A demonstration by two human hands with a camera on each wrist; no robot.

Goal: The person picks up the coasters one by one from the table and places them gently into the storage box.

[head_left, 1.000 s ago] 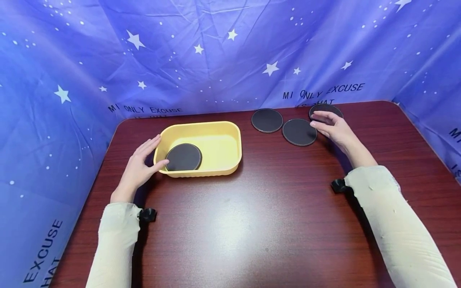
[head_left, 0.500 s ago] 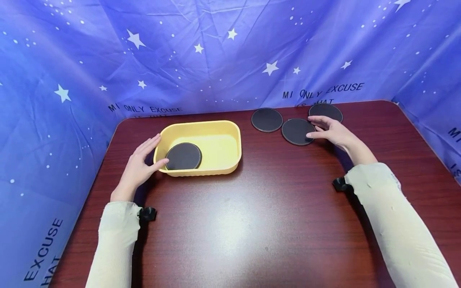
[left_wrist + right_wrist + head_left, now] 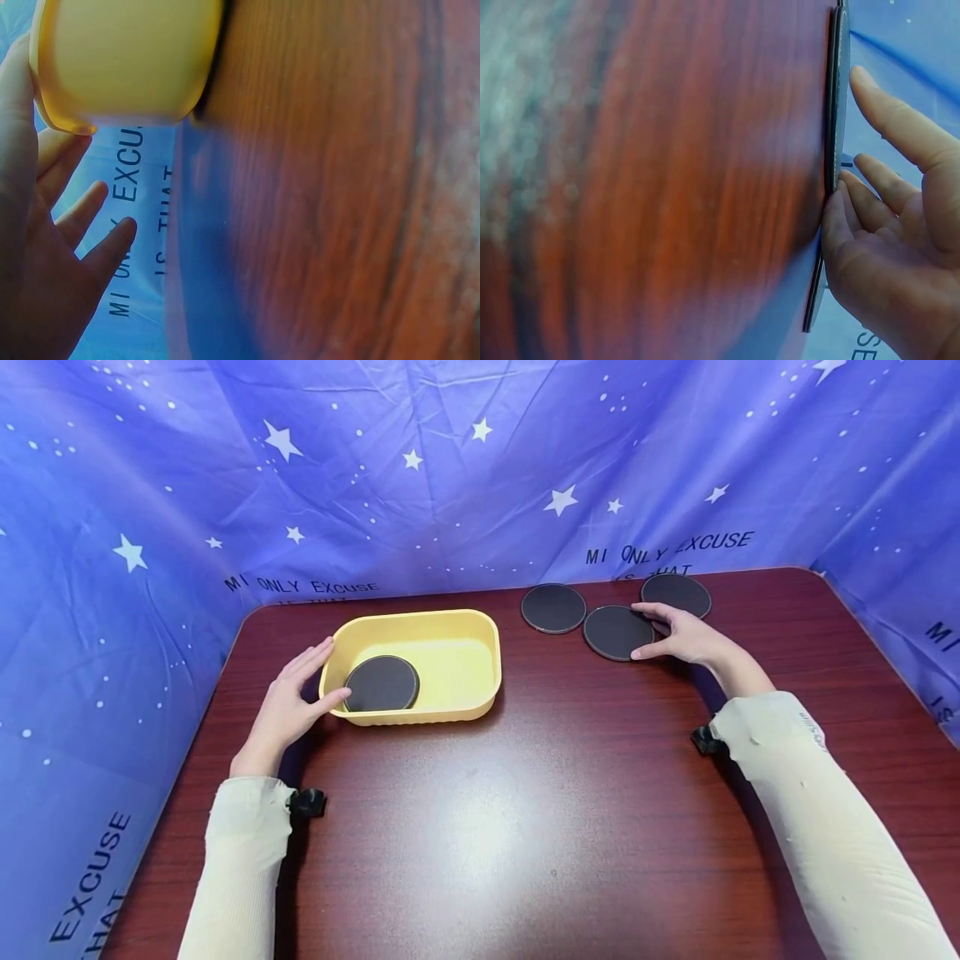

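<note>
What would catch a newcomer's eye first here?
Probably the yellow tray at left, a black disc inside and the left hand at its rim. Then three more discs near the far edge of the table, the right hand at the middle one. Starry blue cloth hangs behind.

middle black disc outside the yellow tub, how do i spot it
On the red table, look right of the yellow tub. The middle black disc of the three there sits nearest the viewer, with the right hand at its edge.

The left hand (image 3: 283, 708) spreads its thumb (image 3: 332, 702) from nearly straight fingers (image 3: 306, 667). The right hand (image 3: 690, 637) points leftward, thumb and fingers apart.
</note>
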